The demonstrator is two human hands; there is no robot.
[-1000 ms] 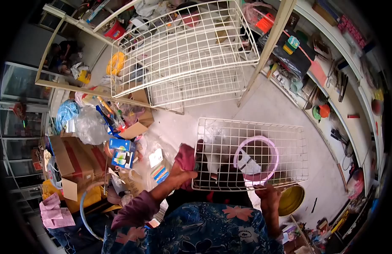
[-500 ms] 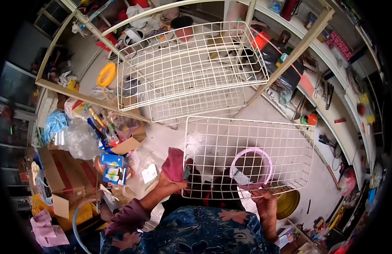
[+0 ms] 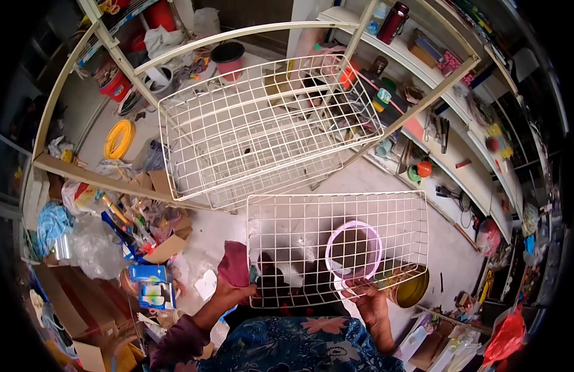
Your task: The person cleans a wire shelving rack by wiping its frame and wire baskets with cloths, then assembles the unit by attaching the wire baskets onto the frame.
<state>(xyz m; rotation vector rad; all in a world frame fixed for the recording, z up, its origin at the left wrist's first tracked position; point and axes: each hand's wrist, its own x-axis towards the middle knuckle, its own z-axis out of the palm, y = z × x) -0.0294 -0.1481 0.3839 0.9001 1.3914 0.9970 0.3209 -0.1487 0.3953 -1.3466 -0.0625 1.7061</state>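
Observation:
A white wire basket (image 3: 336,214) is held tilted in front of my body. My left hand (image 3: 230,291) is closed at its near left corner, with a maroon cloth (image 3: 235,265) bunched in the same grip. My right hand (image 3: 369,304) grips the basket's near edge, right of the middle, fingers around the wire. Through the mesh I see a pinkish-white bucket (image 3: 378,259) with dark contents standing on the floor. Farther off, another white wire basket (image 3: 237,127) sits in a cream metal rack frame (image 3: 113,181).
Shelves (image 3: 404,51) with tools and bottles line the right side. At left lie an opened carton (image 3: 82,294), clear plastic bags (image 3: 101,248) and blue boxes (image 3: 151,282). A coiled yellow hose (image 3: 119,139) lies behind the rack frame. A yellow-olive tin (image 3: 413,286) stands beside my right hand.
My view has tilted upward, so more of the room's back shows. Both hands and the held basket appear a little lower and farther left, with the same grips kept.

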